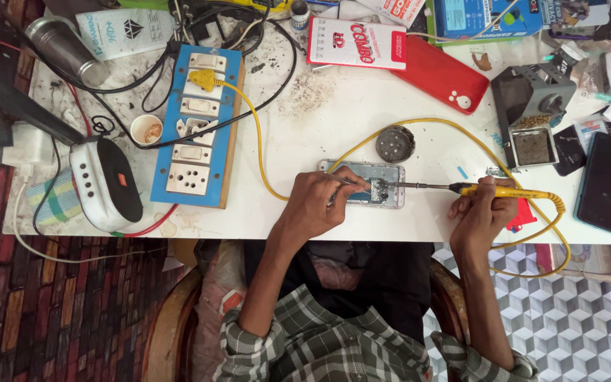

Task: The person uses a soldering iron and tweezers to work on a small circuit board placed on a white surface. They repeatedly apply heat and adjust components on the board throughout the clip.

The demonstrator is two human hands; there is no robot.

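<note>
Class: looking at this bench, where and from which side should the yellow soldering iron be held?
Grip the soldering iron by its yellow handle, coming from the right, as the right hand does: its bare metal tip points left onto the opened phone.

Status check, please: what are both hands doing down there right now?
Left hand pins the opened phone with tweezers. Right hand grips the yellow soldering iron, tip on the phone. Yellow cord loops behind, not blocking.

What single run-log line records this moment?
left hand: grip on thin metal tool | right hand: grip on yellow-handled soldering iron | tip on opened phone | white table
</note>
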